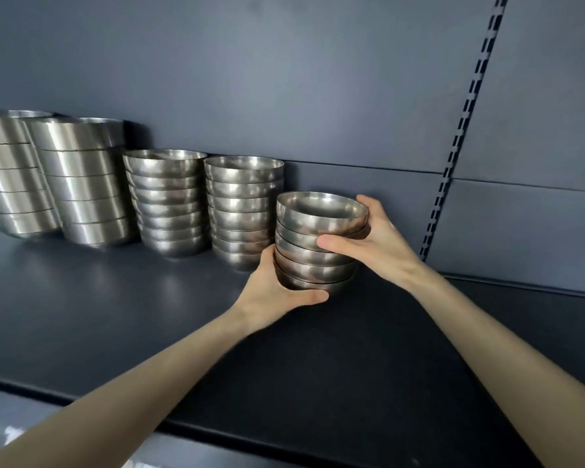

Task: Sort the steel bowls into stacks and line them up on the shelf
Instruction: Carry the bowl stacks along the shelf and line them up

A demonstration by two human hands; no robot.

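A short stack of several small steel bowls [313, 251] is held over the dark shelf [115, 315], just right of the row. My left hand [277, 292] cups its bottom from the left, thumb curled under the lowest bowl. My right hand [372, 241] grips the upper bowls from the right, thumb across the front and fingers behind the rim. Whether the stack's base touches the shelf is hidden by my left hand. Two taller stacks of the same small bowls [242, 211] [166, 204] stand to its left.
Two stacks of larger straight-sided steel bowls [81, 184] [11, 177] stand at the far left of the row. A dark back panel and a slotted upright rail [460, 136] lie behind. The shelf's front edge [217, 437] runs below my forearms.
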